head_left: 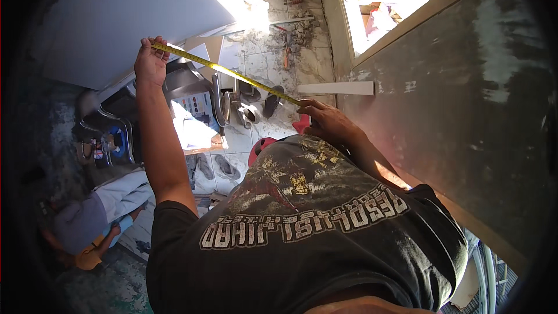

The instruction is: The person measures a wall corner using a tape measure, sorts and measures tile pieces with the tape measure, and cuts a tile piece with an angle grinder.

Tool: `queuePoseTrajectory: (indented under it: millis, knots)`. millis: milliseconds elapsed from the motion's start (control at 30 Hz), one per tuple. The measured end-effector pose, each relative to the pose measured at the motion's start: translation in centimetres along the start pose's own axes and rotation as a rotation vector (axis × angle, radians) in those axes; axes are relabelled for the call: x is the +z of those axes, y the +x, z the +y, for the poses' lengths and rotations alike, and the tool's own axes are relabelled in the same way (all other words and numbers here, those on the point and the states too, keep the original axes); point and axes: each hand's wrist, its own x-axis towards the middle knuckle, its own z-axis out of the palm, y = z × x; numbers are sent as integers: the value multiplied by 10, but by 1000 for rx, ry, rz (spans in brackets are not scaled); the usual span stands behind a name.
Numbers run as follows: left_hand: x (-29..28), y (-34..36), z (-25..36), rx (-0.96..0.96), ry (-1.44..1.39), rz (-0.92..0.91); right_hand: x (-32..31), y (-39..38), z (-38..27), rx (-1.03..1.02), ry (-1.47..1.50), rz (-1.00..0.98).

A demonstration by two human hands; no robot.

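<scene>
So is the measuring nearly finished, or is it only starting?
Somewhere in the middle, it seems. Already done: the yellow tape measure is pulled out and stretched tight. In hand: the left hand holds its far end up by the grey panel, and the right hand grips the red case end near the dark wall. Probably left: the tape is not yet let back in.

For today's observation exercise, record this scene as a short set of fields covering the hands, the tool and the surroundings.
Left hand: left hand raised, pinching the free end of the tape
Right hand: right hand gripping the red tape case
Tool: yellow measuring tape stretched taut between both hands
Right side: grey wall with a window opening
Below: tiled floor with debris; another person crouching at lower left
</scene>
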Motion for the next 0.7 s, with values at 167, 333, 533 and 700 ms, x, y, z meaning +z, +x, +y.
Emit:
queuePoseTrajectory:
  millis: [167, 333, 533, 700]
  knots:
    - [57, 53, -24, -44, 94, 49, -63, 54, 46, 165, 134, -30]
    - [81, 91, -79, -257, 158, 39, -72, 92, 107, 348, 97, 102]
    - [94, 207, -143, -485, 169, -47, -65, 159, 184, 724, 135, 216]
    - [153, 365, -178, -654, 308, -153, -46, 255, 225, 1043, 72, 335]
